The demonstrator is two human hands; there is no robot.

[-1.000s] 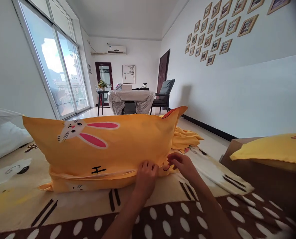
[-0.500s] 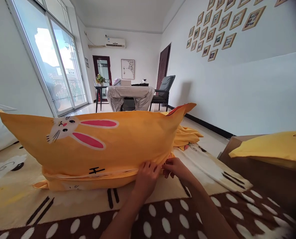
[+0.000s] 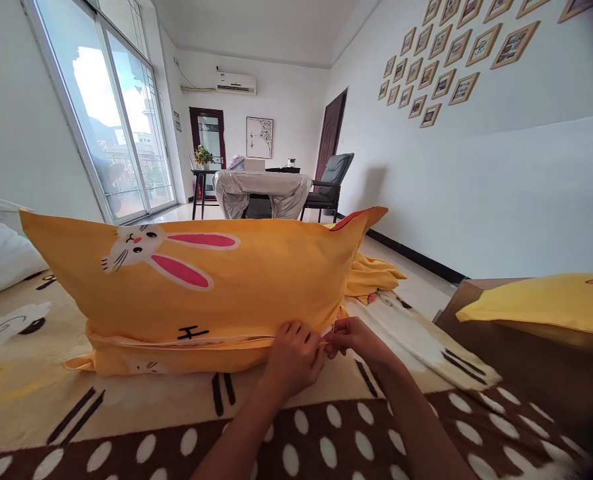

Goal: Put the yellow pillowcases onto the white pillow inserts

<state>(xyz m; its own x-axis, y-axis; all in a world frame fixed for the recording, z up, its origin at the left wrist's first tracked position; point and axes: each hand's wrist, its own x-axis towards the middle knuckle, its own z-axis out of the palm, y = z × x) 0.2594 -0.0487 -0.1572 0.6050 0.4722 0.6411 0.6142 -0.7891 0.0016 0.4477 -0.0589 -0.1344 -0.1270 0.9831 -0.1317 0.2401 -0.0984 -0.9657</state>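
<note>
Orange rabbit-print pillow (image 3: 266, 277) lying near and central on a blanket (image 3: 151, 407), its long seam (image 3: 156, 343) turned to the near side, probably for easy reach. The left hand (image 3: 294, 357), fingers curled, grips the seam right of centre, seemingly to steady it. Just beside, the right hand (image 3: 351, 340) pinches its right end, fingertips closed; the exact piece is too small to tell.

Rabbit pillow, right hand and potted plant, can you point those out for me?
Rabbit pillow (image 3: 226, 303), head view: on its plain yellow front.
Right hand (image 3: 359, 339), head view: on the back of the hand.
Potted plant (image 3: 203, 155), head view: on its leaves.
</note>
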